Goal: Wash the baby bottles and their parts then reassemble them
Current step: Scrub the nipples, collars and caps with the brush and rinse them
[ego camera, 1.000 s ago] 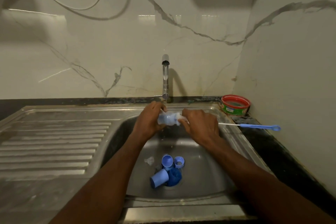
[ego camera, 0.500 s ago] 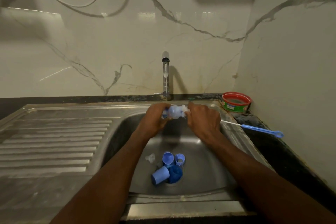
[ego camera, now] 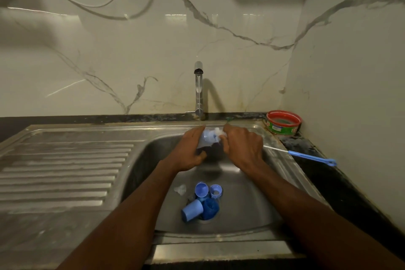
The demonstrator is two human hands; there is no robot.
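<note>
Left hand point(ego camera: 189, 153) fingers clenched round clear plastic baby bottle point(ego camera: 207, 138), under tap stream for rinsing | right hand point(ego camera: 243, 146) fingers pinching its soapy mouth end.

Clear baby bottle point(ego camera: 207, 138) lying sideways at sink point(ego camera: 252, 208) back edge. 2 blue caps point(ego camera: 201, 189), blue collar ring point(ego camera: 215, 190), clear teat point(ego camera: 180, 189) clustered around drain, sink centre.
</note>
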